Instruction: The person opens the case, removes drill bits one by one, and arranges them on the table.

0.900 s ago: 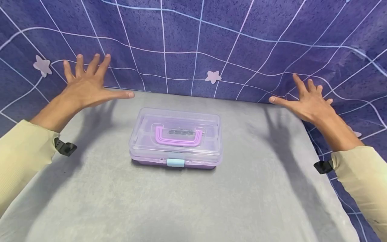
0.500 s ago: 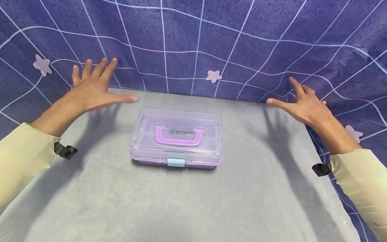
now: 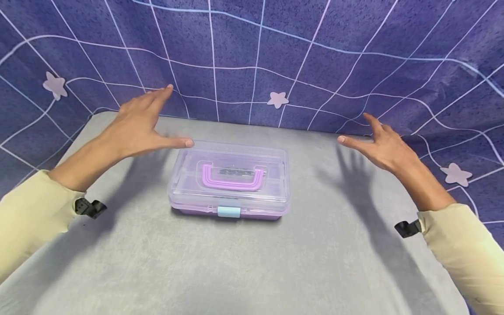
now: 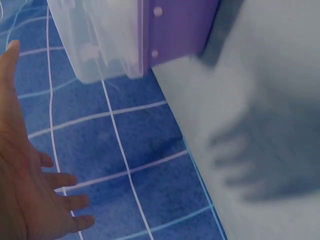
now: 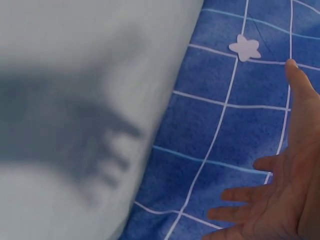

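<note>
A closed purple plastic storage box (image 3: pixel 230 199) with a see-through lid, a lilac carrying handle (image 3: pixel 233 185) and a pale blue latch (image 3: pixel 229 211) stands on the grey table. Something small and slim shows dimly through the lid. My left hand (image 3: pixel 135 124) hovers above the table to the box's left, thumb spread toward its far left corner, holding nothing. In the left wrist view, the end of the box (image 4: pixel 175 35) appears beyond that hand (image 4: pixel 30 185). Well to the right of the box, my right hand (image 3: pixel 387 146) is held in the air with fingers spread, nothing in it.
Behind the grey table (image 3: pixel 220 267) hangs a blue-purple cloth (image 3: pixel 236 48) with a line grid and pale star shapes (image 3: pixel 278 100). Both hands cast shadows on the tabletop. A black wrist camera (image 3: pixel 90 208) sits at each beige cuff.
Both hands have moved inward toward the box and lower in the head view. The left fingers have drawn closer together. The box has stayed in place.
</note>
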`<state>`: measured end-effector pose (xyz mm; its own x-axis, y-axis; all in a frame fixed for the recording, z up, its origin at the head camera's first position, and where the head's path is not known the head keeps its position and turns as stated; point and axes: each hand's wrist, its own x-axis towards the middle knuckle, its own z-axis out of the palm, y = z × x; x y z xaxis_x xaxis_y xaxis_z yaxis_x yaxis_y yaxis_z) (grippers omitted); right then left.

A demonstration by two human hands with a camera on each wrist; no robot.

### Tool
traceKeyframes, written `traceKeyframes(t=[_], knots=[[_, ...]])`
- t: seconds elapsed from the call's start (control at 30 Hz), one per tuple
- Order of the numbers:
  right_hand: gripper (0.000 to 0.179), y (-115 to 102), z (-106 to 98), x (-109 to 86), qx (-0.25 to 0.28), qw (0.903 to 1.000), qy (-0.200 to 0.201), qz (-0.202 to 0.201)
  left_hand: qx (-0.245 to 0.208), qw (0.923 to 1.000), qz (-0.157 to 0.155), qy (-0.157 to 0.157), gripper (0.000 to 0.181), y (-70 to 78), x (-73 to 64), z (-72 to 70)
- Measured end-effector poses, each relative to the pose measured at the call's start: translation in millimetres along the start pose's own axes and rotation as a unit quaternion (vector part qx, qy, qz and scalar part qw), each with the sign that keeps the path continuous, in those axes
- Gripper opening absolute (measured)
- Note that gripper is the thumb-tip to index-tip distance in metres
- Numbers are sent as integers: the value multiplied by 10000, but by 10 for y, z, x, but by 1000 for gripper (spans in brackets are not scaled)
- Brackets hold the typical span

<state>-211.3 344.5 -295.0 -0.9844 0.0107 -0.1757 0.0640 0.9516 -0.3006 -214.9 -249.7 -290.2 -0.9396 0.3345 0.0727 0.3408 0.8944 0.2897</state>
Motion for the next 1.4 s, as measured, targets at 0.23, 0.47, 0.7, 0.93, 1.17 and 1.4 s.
traceKeyframes(t=[0.23,0.47,0.7,0.93,1.17,1.4], knots=[[122,-78,168,-18,109,9998,-148,-97,-94,9996,260,-110,143,208,-100,77],[119,-147,404,-75,305,9988,-130,-373,-86,9987,410,-307,146,360,-207,165],[102,-268,622,-184,866,9936,-419,-587,-72,9972,692,-290,146,454,-291,246],[84,-401,841,-344,1459,9827,-613,-960,-18,9956,911,-217,148,503,-350,339],[66,-462,1106,-482,1776,9676,-784,-1614,-48,9949,971,-273,146,528,-397,413],[52,-497,1288,-588,2295,9475,-1256,-1837,23,9937,1096,-242,144,537,-420,468]])
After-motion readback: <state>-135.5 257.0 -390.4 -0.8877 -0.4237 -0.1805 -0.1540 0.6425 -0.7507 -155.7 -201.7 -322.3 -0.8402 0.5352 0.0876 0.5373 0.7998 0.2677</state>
